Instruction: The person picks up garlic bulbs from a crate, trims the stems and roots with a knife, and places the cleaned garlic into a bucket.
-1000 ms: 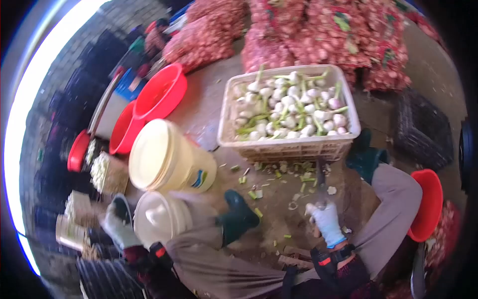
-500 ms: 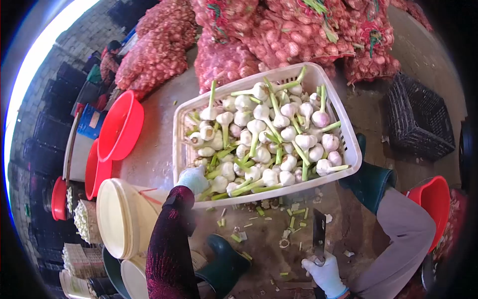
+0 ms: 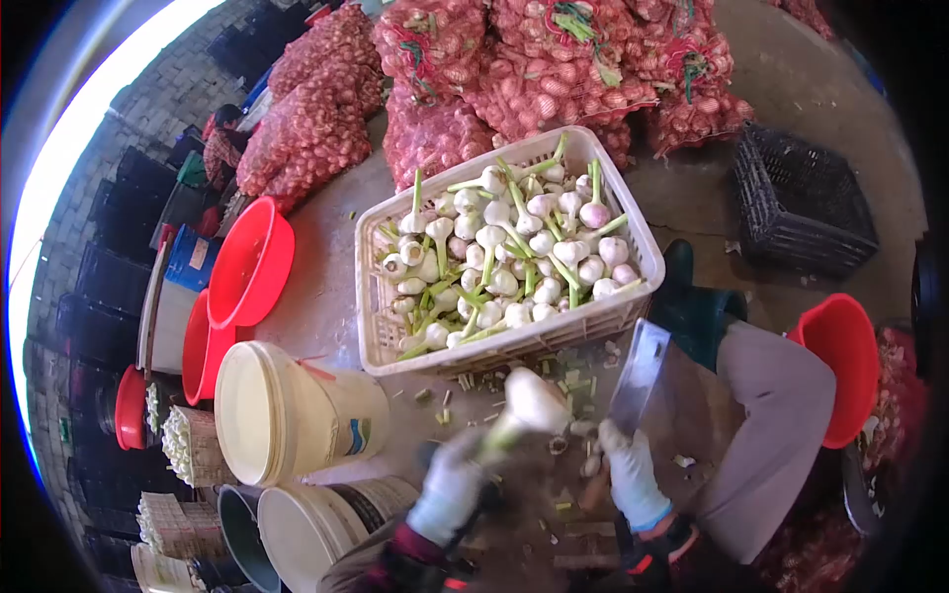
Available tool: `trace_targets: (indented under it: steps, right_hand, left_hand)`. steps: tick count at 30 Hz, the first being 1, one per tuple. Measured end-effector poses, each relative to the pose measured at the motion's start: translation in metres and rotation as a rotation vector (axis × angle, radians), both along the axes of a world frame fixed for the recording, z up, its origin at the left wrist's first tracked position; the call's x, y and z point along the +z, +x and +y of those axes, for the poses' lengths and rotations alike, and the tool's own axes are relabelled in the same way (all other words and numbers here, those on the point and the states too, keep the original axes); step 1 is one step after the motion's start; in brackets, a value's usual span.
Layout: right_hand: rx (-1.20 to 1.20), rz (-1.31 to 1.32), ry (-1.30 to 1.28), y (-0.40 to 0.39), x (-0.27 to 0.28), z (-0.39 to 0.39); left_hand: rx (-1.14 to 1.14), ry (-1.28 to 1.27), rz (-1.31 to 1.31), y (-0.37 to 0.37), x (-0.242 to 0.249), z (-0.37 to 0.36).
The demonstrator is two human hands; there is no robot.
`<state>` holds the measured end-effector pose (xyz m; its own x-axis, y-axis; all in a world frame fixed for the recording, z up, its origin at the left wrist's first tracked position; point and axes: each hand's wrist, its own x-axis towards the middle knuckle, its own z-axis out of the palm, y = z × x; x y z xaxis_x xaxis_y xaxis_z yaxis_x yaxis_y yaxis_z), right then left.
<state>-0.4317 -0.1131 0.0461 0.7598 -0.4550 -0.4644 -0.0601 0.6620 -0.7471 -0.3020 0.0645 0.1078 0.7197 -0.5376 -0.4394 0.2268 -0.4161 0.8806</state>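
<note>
In my gloved left hand point(image 3: 450, 489) is a garlic bulb point(image 3: 536, 403), gripped by its green stem, its round head pointing away from me; both are blurred by motion. My gloved right hand point(image 3: 635, 479) is wrapped around the handle of a broad-bladed knife point(image 3: 641, 374). The blade stands up beside the bulb, to its right, without touching it. Beyond both hands, a pale plastic crate point(image 3: 474, 361) holds a heap of garlic bulbs point(image 3: 504, 282) with short green stems.
Stem scraps point(image 3: 568, 385) litter the floor below the crate. Lidded buckets point(image 3: 326, 410) and red basins point(image 3: 252, 262) stand left. Mesh sacks point(image 3: 554, 79) of bulbs lie behind. A black crate point(image 3: 801, 212) and red bucket point(image 3: 840, 371) are right. A person point(image 3: 222, 148) sits far left.
My left hand has come back from the crate's near-left corner, now with a garlic bulb in it. My right hand has raised the knife slightly. The view has shifted.
</note>
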Motion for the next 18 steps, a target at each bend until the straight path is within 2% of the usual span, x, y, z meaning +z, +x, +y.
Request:
trace_targets:
  steps: [1,3,4,5,7,8,9,11,12,13,14,15,16,17,18]
  right_hand:
    - [0.019,-0.076,0.106,-0.009,-0.012,-0.003]
    - [0.068,-0.055,-0.072,-0.019,-0.004,-0.008]
    - [0.158,-0.020,-0.144,-0.026,-0.001,-0.009]
    - [0.224,-0.063,-0.183,-0.031,-0.006,-0.005]
    - [0.377,-0.125,-0.310,-0.037,0.009,0.002]
    - [0.444,-0.171,-0.352,-0.040,0.022,0.000]
    - [0.453,-0.141,-0.405,-0.042,0.027,0.001]
    - [0.409,-0.129,-0.646,-0.051,0.024,-0.002]
    - [0.408,-0.128,-0.632,-0.058,0.023,-0.004]
    - [0.497,-0.119,-0.952,-0.064,0.022,-0.008]
    - [0.579,-0.107,-1.275,-0.068,0.021,-0.009]
    - [0.573,-0.103,-1.265,-0.070,0.019,-0.007]
    - [0.593,-0.125,-1.340,-0.071,0.014,-0.004]
    - [0.617,-0.148,-1.414,-0.073,0.010,-0.001]
    - [0.610,-0.164,-1.428,-0.073,0.010,-0.001]
  left_hand:
    - [-0.085,0.038,-0.012,-0.030,-0.009,0.003]
    - [-0.107,-0.018,0.187,-0.077,-0.021,0.004]
    - [-0.047,-0.196,0.244,-0.093,-0.016,-0.003]
    - [-0.041,-0.201,0.255,-0.104,-0.019,-0.005]
    - [0.119,-0.233,0.116,-0.120,-0.025,-0.014]
    - [0.247,-0.445,0.248,-0.124,-0.019,-0.019]
    - [0.282,-0.402,0.347,-0.123,-0.035,-0.003]
    - [0.415,-0.471,0.371,-0.127,-0.002,-0.006]
    - [0.344,-0.542,0.321,-0.122,-0.015,0.008]
    - [0.348,-0.573,0.217,-0.119,-0.023,0.012]
    - [0.330,-0.568,0.179,-0.119,-0.025,0.016]
    - [0.311,-0.563,0.143,-0.117,-0.019,0.015]
    - [0.366,-0.444,0.197,-0.115,-0.019,0.020]
    - [0.365,-0.434,0.201,-0.114,-0.020,0.022]
    - [0.362,-0.331,0.101,-0.113,-0.022,0.025]
